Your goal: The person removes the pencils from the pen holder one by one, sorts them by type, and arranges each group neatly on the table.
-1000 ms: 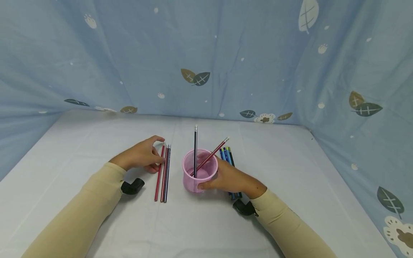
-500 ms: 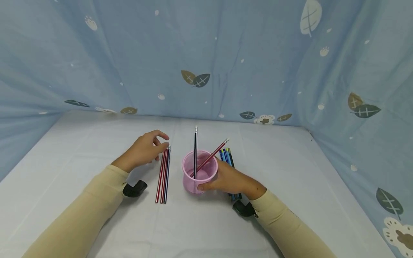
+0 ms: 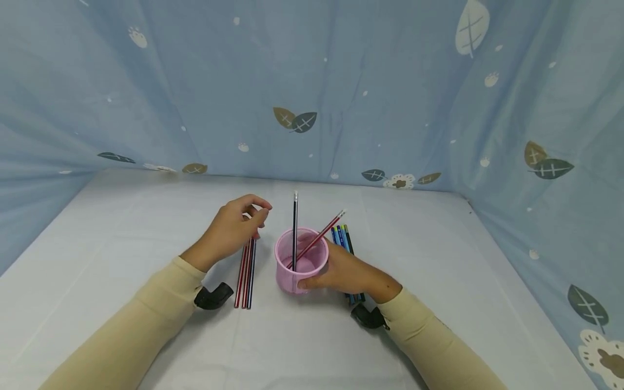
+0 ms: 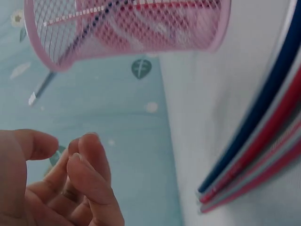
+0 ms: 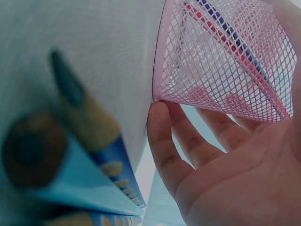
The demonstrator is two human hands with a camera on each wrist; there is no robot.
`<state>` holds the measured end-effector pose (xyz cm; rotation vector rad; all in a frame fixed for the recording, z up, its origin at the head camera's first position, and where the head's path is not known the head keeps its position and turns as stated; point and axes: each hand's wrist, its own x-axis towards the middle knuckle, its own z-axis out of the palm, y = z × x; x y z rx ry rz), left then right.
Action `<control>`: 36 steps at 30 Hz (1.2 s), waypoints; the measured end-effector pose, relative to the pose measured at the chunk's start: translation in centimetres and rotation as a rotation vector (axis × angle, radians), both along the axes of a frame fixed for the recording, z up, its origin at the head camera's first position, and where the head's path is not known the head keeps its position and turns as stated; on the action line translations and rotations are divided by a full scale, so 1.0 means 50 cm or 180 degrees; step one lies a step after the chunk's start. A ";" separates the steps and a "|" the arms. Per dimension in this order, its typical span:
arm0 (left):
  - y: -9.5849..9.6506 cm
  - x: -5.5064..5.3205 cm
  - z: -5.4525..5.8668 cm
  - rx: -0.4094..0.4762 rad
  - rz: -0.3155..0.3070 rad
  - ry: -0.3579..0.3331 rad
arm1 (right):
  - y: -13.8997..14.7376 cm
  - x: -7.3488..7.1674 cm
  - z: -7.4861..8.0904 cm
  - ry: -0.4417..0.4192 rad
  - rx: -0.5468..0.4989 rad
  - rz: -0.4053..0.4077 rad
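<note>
My right hand (image 3: 356, 271) grips a pink mesh pen holder (image 3: 286, 280) from its right side, thumb at the front. Inside lean a dark pencil (image 3: 294, 219) and a red pencil (image 3: 325, 229), eraser ends up. Two red pencils (image 3: 241, 284) and a dark blue pencil (image 3: 251, 281) lie side by side left of the holder. My left hand (image 3: 231, 230) is over their far ends, covering them in the head view. In the left wrist view, the left hand's fingers (image 4: 91, 181) are loosely bent, thumb apart from them, with nothing between.
Several blue-toned coloured pencils (image 3: 343, 236) lie right of the holder, partly under the right hand and wrist. White cloth (image 3: 312, 346) covers the table. A blue patterned curtain (image 3: 219, 81) closes off the back and sides.
The leftmost red pencil has come in against the other two. My left hand has let go of it and moved right and away from me, toward the holder. The right hand stays put.
</note>
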<state>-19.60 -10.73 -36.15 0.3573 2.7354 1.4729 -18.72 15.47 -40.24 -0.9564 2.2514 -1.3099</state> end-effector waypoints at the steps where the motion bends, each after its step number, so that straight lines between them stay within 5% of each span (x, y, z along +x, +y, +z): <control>1: 0.005 0.003 0.002 0.0029 -0.0007 0.0025 | 0.000 0.000 0.000 0.0004 0.0005 -0.0003; 14: 0.043 0.022 -0.006 0.0081 -0.0097 0.0400 | 0.002 0.001 -0.001 0.0038 0.0050 -0.0024; 27: 0.061 0.031 -0.011 0.0081 -0.0238 0.0551 | 0.001 -0.001 0.000 0.0052 0.0041 0.0043; 36: 0.066 0.035 -0.012 -0.0043 -0.0275 0.0398 | 0.004 0.000 -0.002 0.0031 0.0055 0.0011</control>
